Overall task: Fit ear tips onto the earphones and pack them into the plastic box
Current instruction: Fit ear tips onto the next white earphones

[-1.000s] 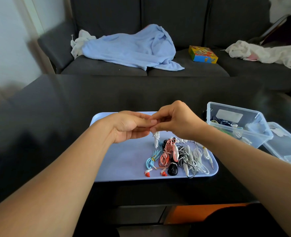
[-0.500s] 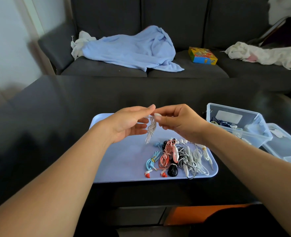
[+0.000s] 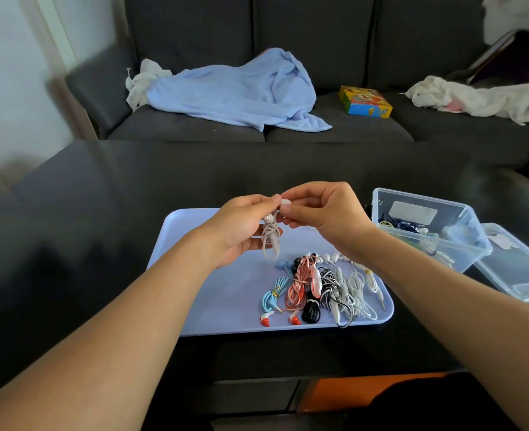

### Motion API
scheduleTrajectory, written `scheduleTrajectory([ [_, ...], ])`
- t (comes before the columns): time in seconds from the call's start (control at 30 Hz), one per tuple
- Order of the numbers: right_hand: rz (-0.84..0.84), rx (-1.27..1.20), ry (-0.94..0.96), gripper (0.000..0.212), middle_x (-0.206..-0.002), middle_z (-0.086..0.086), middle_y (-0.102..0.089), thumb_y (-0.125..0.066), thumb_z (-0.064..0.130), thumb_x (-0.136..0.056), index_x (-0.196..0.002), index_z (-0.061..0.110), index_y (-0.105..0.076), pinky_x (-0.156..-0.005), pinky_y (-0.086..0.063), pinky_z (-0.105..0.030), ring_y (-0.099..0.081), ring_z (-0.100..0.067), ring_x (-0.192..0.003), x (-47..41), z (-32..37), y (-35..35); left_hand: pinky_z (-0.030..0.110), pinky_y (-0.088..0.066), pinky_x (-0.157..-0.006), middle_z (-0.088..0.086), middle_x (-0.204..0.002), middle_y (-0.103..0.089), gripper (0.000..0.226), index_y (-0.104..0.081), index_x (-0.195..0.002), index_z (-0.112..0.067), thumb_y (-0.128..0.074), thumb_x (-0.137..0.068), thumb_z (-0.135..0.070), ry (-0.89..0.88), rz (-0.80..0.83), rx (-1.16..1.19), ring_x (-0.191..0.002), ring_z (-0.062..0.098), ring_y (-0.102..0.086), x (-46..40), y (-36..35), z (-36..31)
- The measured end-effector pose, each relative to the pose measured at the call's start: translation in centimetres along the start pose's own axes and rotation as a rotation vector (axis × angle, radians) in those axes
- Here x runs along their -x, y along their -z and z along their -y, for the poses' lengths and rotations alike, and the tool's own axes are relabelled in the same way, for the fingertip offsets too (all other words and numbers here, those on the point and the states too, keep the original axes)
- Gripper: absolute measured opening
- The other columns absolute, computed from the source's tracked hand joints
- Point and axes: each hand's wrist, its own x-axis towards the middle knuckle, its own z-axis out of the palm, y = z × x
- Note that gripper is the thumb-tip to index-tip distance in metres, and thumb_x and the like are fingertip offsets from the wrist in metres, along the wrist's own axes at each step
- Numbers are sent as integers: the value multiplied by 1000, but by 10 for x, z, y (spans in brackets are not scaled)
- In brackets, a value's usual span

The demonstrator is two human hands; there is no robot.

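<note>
My two hands meet above the far half of a pale blue tray (image 3: 213, 293) that sits on a dark worktop (image 3: 101, 213). My left hand (image 3: 238, 231) pinches a coiled bundle of pale earphones (image 3: 270, 236) near its top, thumb and fingers curled round it, so the rest hangs free. I judge I hold it up here, off the tray, to keep one earbud exposed and steady for fitting. My right hand (image 3: 325, 216) is closed in a pinch on a small white ear tip (image 3: 285, 204), brought right against the top of the bundle; whether the tip is already seated I cannot tell.

The bundle's long axis runs near vertical, from twelve o'clock down to six o'clock, with the cable loop at the bottom and the earbud end up at my fingertips. One round earbud face shows just below my left thumb, turned toward me.

At about five o'clock from my hands, on the tray's near right part, lies a heap of other coiled earphones (image 3: 319, 287) in blue, pink, black and white, probably waiting their turn. At three o'clock, just beside the tray, stands the clear plastic box (image 3: 462, 250), open, with some earphones already inside. Its lid (image 3: 518, 275) lies flat beyond it at four o'clock.
</note>
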Motion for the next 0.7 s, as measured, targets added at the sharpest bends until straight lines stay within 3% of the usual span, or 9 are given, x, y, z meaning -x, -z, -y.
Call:
scheduleTrajectory([
  [0.13,-37,76,99,21,-85,-14,-77,-78,1,-81,-101,-3,-75,-71,-62,-29,-76,-24,-78,1,1,1,32,-54,-66,5,-86,-56,24,-74,-98,-17,-55,-101,-33,4,-28,48,-67,16,-61,0,-4,-1],
  [0.27,-82,180,139,14,-81,-9,-77,-76,6,-85,-98,1,-78,-66,-60,-25,-75,-20,-71,-1,2,2,33,-54,-69,3,-88,-64,23,-71,-99,-14,-56,-101,-31,2,-56,66,-72,16,-62,-1,-4,-2],
  [0.5,-105,-31,-52,10,-78,-6,-76,-76,16,-86,-93,10,-80,-67,-57,-24,-68,-16,-66,0,-2,-4,32,-54,-67,0,-86,-67,21,-68,-102,-11,-58,-100,-30,-17,-81,56,-76,16,-64,-1,-3,-1],
  [0.6,-19,12,-31,23,-82,-6,-75,-77,13,-83,-106,9,-77,-67,-56,-24,-66,-13,-69,-1,-2,3,31,-49,-69,-2,-78,-63,23,-73,-100,-12,-59,-99,-31,14,-43,55,-72,15,-59,-1,-2,-2],
  [0.7,129,-55,-25,39,-91,-16,-73,-76,13,-77,-115,6,-73,-65,-54,-24,-64,-19,-76,1,4,11,27,-47,-61,0,-73,-58,24,-73,-101,-11,-59,-99,-30,83,102,151,-63,12,-53,1,-3,-3],
])
